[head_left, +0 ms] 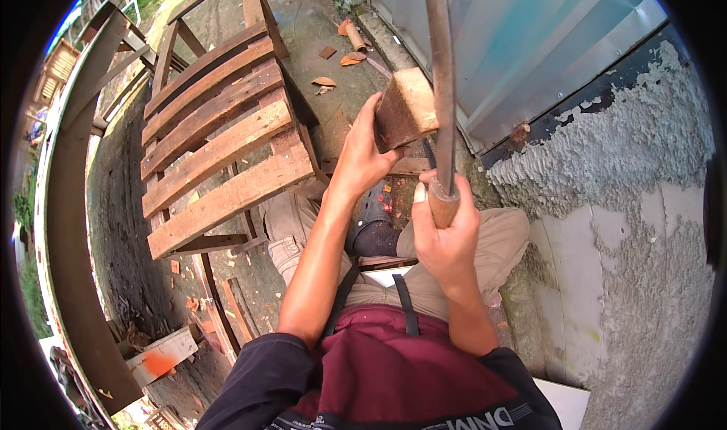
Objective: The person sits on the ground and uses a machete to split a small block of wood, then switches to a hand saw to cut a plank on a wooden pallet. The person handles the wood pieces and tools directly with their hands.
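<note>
On rough ground beside a wooden pallet (219,142), the left hand (362,157) grips a wood block (405,108) before the knees while the right hand (447,237) clasps a long blade's handle (442,203); best kept steady, fingers clear.

The long rusty metal blade (441,82) rising from the fingers of the right hand (447,237) runs out past the top edge, so its tip is unseen. Its brown wooden handle (443,207) is mostly buried inside that fist. The underside of the pale chunky wood block (405,108) is covered by the fingers of the left hand (362,157). Below those fingers, a dark shoe (375,229) is partly hidden behind the wrist. The weathered wooden pallet (219,150), left of the fingers, blurs toward the rim.
</note>
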`<state>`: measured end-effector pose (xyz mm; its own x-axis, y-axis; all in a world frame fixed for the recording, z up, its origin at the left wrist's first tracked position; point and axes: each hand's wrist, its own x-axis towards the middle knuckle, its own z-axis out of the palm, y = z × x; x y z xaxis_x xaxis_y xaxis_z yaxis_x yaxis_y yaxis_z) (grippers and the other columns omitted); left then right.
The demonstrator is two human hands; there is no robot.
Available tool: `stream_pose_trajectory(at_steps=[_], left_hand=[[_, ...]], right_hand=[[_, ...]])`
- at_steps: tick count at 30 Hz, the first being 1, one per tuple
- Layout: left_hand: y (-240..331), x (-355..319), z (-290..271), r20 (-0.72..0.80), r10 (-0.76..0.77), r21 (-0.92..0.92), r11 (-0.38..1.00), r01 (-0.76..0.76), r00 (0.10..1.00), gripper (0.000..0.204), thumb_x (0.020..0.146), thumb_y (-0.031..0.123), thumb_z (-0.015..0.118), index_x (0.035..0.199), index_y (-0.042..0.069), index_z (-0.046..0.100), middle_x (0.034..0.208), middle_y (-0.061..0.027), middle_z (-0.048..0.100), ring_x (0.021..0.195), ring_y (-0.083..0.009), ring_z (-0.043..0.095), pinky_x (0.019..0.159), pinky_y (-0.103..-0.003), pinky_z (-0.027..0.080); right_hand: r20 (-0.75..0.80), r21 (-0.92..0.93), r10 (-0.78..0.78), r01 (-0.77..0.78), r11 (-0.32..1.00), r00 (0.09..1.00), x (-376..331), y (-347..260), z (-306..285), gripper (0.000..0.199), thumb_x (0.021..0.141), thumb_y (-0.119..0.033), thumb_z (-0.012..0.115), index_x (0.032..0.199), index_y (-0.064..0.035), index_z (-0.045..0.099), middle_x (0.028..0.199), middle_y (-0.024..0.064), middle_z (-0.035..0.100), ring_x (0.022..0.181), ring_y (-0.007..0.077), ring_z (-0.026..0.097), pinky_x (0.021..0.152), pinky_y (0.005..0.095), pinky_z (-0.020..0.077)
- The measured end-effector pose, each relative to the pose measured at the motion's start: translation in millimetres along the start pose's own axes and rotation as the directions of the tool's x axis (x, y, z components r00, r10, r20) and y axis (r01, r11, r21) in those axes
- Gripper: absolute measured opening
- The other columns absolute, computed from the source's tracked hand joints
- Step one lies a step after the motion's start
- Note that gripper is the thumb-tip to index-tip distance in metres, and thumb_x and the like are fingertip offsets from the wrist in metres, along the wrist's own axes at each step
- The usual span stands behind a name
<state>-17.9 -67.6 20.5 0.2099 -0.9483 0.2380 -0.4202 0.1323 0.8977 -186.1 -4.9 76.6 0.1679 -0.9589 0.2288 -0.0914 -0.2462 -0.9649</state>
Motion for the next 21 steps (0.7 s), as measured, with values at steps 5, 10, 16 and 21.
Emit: stream_pose_trajectory(at_steps=[5, 10, 16, 21], left_hand=[[-87.1, -9.9, 24.7, -0.018, -0.179, 0.231, 0.956, 0.178, 0.984, 0.126, 0.064, 0.017, 0.093, 0.158, -0.001, 0.013, 0.160, -0.0301, 0.026, 0.150, -0.0416, 0.026, 0.122, -0.046, 0.027], [-149.8, -16.6, 45.1, 0.002, -0.243, 0.204, 0.950, 0.238, 0.970, 0.117, 0.063, 0.009, 0.089, 0.157, -0.001, 0.019, 0.158, -0.0286, 0.033, 0.148, -0.0402, 0.033, 0.121, -0.044, 0.030], [-139.7, -1.8, 65.5, -0.095, -0.139, 0.006, 0.990, 0.140, 0.986, 0.111, 0.065, 0.007, 0.086, 0.157, 0.002, 0.024, 0.157, -0.0284, 0.034, 0.147, -0.0409, 0.034, 0.119, -0.044, 0.032], [-129.7, 21.5, 47.1, -0.046, -0.010, 0.027, 1.000, 0.012, 0.999, 0.075, 0.076, 0.007, 0.084, 0.141, 0.001, 0.047, 0.127, -0.0209, 0.065, 0.119, -0.0293, 0.064, 0.099, -0.038, 0.050]], right_hand=[[-0.015, -0.254, 0.137, -0.137, 0.958, 0.990, 7.9, 110.9, 19.4, 0.024, 0.089, -0.011, 0.064, 0.106, 0.0041, 0.059, 0.075, 0.0211, 0.067, 0.070, 0.0338, 0.069, 0.065, 0.0429, 0.0518], [0.044, -0.255, 0.154, -0.138, 0.957, 0.987, -23.9, 132.7, 16.4, 0.023, 0.090, -0.012, 0.064, 0.105, 0.0033, 0.058, 0.074, 0.0204, 0.067, 0.071, 0.0337, 0.070, 0.065, 0.0426, 0.0521], [0.028, -0.186, 0.084, -0.078, 0.979, 0.996, -2.0, 133.2, 20.0, 0.022, 0.090, -0.014, 0.064, 0.105, 0.0009, 0.057, 0.072, 0.0216, 0.065, 0.071, 0.0415, 0.069, 0.064, 0.0462, 0.0513], [0.016, -0.115, 0.153, -0.150, 0.982, 0.988, 2.9, 121.0, 15.1, 0.016, 0.093, -0.014, 0.069, 0.100, -0.0015, 0.061, 0.073, 0.0081, 0.065, 0.068, 0.0178, 0.066, 0.063, 0.0344, 0.0508]])
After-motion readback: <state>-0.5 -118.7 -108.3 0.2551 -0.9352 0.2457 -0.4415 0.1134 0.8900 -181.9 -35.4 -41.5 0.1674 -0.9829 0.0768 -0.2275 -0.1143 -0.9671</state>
